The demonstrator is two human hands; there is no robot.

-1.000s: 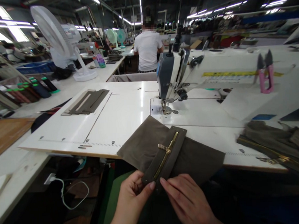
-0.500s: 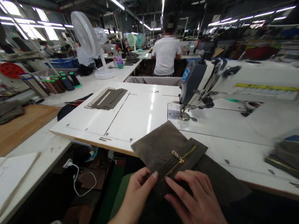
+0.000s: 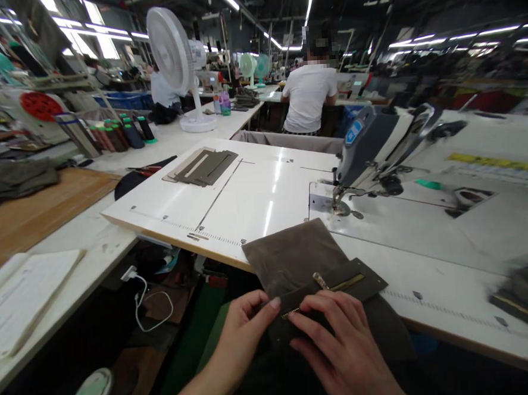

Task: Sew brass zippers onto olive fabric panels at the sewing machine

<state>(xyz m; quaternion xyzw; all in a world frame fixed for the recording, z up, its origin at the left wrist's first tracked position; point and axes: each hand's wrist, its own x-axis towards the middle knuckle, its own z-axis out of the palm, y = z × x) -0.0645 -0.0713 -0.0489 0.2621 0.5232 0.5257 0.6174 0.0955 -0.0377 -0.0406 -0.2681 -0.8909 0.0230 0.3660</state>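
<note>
A dark olive-brown fabric piece (image 3: 294,252) rests partly on the front edge of the sewing table and partly over my lap. Across it runs a strip with a brass-toothed zipper (image 3: 352,282), whose pull tab (image 3: 320,280) stands up. With thumb and fingers, my left hand (image 3: 243,330) pinches the near left end of the strip. My right hand (image 3: 339,330) is closed on the strip beside it, curled fingers over the zipper teeth and thumb underneath. The slider is mostly hidden behind my right fingers.
Beyond the fabric stands a sewing machine head (image 3: 368,149). Cut panels (image 3: 208,166) lie stacked at the table's far left. A white fan (image 3: 172,54), thread spools (image 3: 132,133) and an open notebook (image 3: 32,295) are on the left. At right lies another zippered piece (image 3: 527,294). A person (image 3: 309,99) sits ahead.
The view has shifted slightly left. The fabric has tilted and dropped nearer my lap, and my right fingers have moved up along the zipper, covering more of it. My left hand keeps its pinch.
</note>
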